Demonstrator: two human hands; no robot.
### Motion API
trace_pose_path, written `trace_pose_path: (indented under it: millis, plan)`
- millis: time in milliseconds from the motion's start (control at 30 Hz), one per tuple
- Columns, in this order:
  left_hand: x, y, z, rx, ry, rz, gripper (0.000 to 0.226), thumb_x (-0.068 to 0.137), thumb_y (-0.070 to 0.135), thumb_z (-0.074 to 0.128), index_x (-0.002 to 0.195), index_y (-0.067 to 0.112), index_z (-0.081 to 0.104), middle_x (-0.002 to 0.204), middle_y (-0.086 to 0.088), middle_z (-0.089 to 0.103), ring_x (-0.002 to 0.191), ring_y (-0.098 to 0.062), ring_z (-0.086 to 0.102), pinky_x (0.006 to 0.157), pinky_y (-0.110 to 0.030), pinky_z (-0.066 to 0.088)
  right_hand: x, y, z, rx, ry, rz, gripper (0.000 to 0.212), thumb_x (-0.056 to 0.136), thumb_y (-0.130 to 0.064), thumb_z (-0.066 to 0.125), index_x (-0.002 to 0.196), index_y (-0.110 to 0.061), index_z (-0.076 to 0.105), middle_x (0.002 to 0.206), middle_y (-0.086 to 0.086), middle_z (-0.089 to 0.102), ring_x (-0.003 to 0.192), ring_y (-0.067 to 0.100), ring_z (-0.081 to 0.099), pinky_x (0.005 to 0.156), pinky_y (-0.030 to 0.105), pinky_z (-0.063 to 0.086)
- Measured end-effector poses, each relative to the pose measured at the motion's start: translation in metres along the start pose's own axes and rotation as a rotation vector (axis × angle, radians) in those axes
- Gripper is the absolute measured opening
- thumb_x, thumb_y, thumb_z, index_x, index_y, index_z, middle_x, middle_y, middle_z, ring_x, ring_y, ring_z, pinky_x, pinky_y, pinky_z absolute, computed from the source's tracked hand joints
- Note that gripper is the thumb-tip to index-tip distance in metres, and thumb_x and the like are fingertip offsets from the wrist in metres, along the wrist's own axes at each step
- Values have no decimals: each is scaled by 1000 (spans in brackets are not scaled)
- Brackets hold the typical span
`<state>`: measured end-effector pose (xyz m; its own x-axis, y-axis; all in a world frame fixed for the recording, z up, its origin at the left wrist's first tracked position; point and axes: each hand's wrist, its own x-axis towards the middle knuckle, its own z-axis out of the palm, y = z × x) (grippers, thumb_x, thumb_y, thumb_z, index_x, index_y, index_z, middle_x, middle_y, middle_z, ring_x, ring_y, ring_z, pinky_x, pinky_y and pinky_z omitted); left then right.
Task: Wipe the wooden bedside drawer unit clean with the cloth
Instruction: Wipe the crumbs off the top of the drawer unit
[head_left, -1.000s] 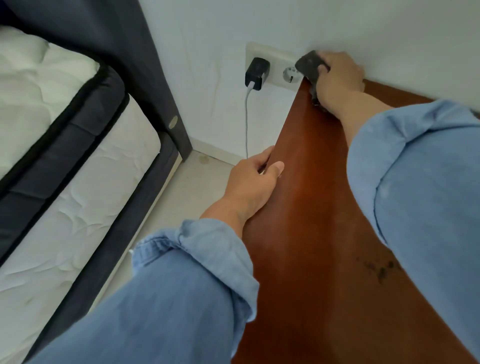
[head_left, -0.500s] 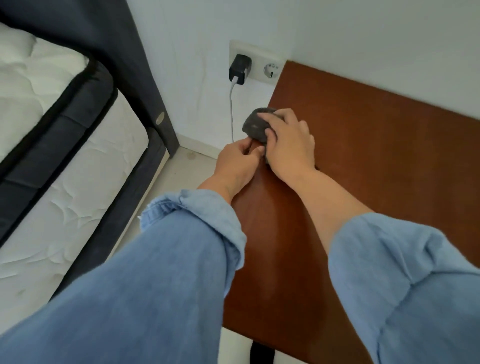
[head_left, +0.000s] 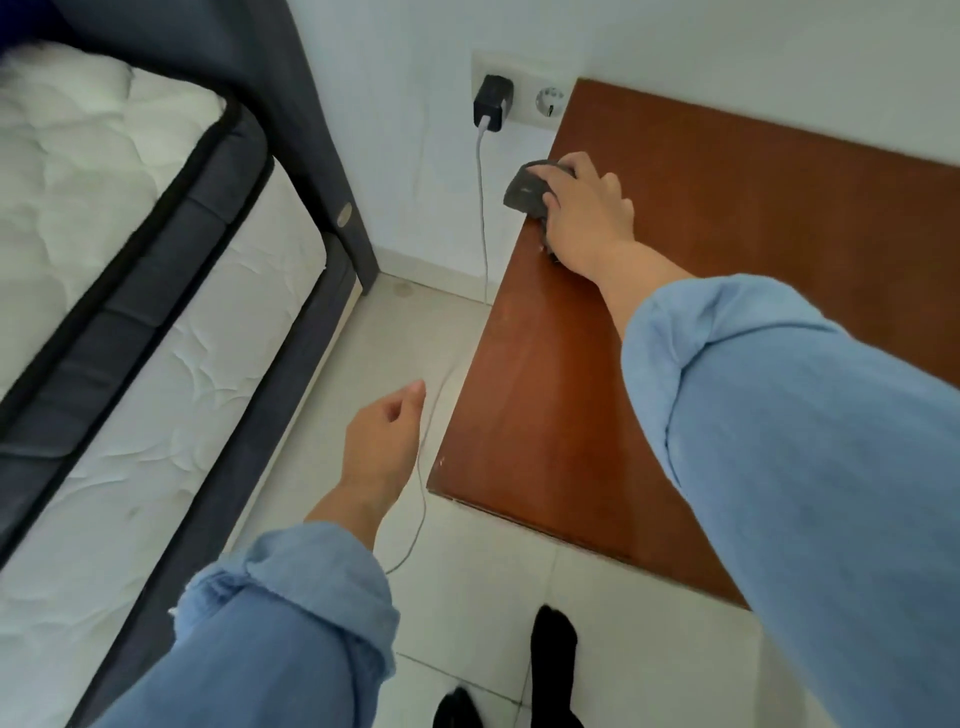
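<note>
Head: right hand (head_left: 587, 218) presses cloth (head_left: 525, 193) on drawer unit (head_left: 727, 218)

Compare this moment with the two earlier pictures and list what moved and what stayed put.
The left hand let go of the drawer unit's left edge and dropped away; it now hangs over the floor, fingers loosely curled, holding nothing. The right hand drew the cloth back from the far corner by the socket along that left edge. Unchanged: the right hand grips the cloth, the charger is plugged in, and the bed has not moved.
</note>
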<state>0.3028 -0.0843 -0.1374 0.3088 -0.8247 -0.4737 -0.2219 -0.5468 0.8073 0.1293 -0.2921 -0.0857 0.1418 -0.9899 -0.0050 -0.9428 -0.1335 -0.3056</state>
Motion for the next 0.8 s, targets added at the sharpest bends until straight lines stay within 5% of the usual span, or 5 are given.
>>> trace_pose_path:
  millis: [167, 333, 600, 800]
  plan:
    - [-35, 2, 14, -168, -100, -11, 42, 85, 54, 56, 91, 17, 75, 91, 8, 71, 88, -10, 65, 84, -26, 49, -14, -3, -1, 30, -3, 61, 42, 101, -22, 28, 139, -38, 36, 146, -6, 31, 118, 31, 37, 88, 37, 31]
    - [-44, 8, 14, -178, -111, -1, 33, 91, 40, 57, 116, 22, 67, 105, 9, 69, 102, -11, 63, 98, -30, 46, -52, -20, 4, 46, -15, 62, 42, 101, -22, 28, 139, -38, 37, 146, -7, 30, 117, 30, 37, 86, 36, 30]
    - [-51, 16, 13, -151, -124, 7, 32, 92, 39, 54, 117, 23, 66, 102, 0, 69, 99, -20, 63, 98, -37, 47, -175, -48, 21, 84, 13, -80, 40, 100, -21, 35, 136, -36, 41, 143, -9, 35, 112, 26, 39, 84, 37, 32]
    - [-61, 15, 11, -138, -38, 47, 30, 93, 43, 51, 106, 24, 71, 96, 4, 70, 92, -14, 63, 88, -29, 50, -174, -52, 20, 67, -20, -60, 40, 100, -22, 34, 136, -38, 39, 144, -12, 32, 112, 25, 38, 80, 33, 28]
